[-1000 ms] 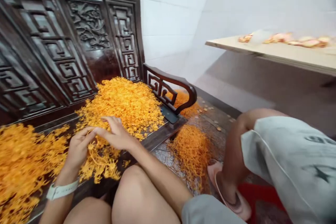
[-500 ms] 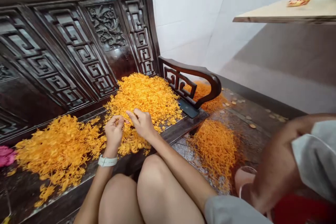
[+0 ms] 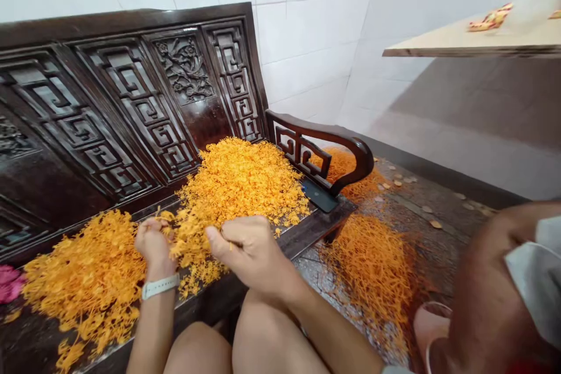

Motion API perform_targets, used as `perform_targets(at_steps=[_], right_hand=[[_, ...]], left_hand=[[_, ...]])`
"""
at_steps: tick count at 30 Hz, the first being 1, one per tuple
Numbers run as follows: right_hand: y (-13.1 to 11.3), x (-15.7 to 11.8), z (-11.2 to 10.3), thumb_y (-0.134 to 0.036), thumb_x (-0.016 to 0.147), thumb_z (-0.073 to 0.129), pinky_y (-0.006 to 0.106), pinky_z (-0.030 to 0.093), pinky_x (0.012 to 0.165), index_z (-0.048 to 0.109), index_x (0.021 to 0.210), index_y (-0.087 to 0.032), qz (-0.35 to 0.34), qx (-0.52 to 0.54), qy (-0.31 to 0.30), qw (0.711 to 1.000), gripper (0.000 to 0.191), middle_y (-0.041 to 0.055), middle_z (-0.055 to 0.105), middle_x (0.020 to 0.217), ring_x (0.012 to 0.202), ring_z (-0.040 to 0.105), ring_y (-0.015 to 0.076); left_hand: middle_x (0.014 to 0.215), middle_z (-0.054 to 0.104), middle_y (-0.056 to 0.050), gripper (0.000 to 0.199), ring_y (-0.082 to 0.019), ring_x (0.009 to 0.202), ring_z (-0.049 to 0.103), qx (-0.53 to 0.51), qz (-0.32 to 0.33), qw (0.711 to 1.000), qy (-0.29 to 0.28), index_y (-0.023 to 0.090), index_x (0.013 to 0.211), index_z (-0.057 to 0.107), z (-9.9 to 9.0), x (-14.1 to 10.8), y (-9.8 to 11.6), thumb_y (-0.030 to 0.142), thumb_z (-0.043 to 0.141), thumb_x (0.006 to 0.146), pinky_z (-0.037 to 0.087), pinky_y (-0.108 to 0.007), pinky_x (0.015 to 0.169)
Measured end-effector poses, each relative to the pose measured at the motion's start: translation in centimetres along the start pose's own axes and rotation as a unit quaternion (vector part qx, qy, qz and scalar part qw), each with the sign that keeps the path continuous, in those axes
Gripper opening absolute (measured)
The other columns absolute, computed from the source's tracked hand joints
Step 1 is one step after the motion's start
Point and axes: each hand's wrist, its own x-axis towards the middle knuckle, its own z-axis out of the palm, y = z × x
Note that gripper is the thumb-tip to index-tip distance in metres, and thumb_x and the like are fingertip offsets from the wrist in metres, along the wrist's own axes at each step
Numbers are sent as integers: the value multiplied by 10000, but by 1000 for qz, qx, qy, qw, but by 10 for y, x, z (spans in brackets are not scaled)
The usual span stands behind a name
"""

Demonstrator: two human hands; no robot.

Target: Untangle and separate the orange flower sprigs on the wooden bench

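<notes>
Drawn apart, left hand (image 3: 153,243) holds frilly orange strands (image 3: 166,216), right hand (image 3: 252,247) curls (contents unclear)

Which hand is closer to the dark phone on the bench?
Right. The right hand is below and left of the phone in the picture; the left hand is much farther left.

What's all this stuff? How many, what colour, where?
bench: one, brown, left
piles: two, amber, on bench
stringy heaps: two, orange, floor
phone: one, dark, bench end
ruffled thing: one, pink, far left
board: one, pale, upper right
patterned bits: some, red-yellow, board
flat bits: several, tan, floor
walls: two, white, behind
other person's leg: one, pale shorts, right
sandal: one, pinkish, lower right
wristband: one, whitish, left wrist
left hand: one, bare, by piles
right hand: one, bare, centre
knees: two, bare, bottom
</notes>
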Motion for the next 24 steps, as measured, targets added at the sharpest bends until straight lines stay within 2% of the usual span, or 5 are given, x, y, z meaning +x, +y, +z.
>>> perform_targets(at_steps=[3,6,8,15,24], right_hand=[[-5,5,-30,-530,1055,568,259,335,596,515,698,-213,2,94,-254,963,481,-36,515,644,608,454,105],[9,33,-48,-549,990,674,249,487,700,727,873,-199,-17,189,-545,817,373,28,712,811,720,633,130],[26,58,-49,-611,893,763,279,534,689,767,899,-187,51,278,-506,815,425,76,742,853,716,672,162],[94,59,-16,-570,994,628,301,566,754,608,1349,-259,231,287,99,924,473,126,677,1271,900,673,171],[156,-45,36,-477,939,710,239,302,591,658,726,-159,229,-40,-395,889,386,-22,648,667,619,520,94]], left_hand=[[745,581,40,257,-68,468,380,-4,-21,1000,-2,218,795,478,-16,1,-8,376,665,717,333,-216,438],[736,613,36,361,-71,443,369,-28,-31,999,-31,208,894,544,-20,-4,-10,532,684,821,288,-225,417],[724,607,39,487,-84,437,402,-32,-32,998,-50,191,983,597,-19,-6,-8,646,698,841,247,-227,392],[632,574,49,483,-85,422,394,-112,-20,990,-85,180,917,602,-21,0,-1,641,739,874,255,-233,399],[947,742,-56,195,-122,680,616,-103,26,992,-75,143,953,672,-23,-4,8,318,722,883,403,-212,514]])
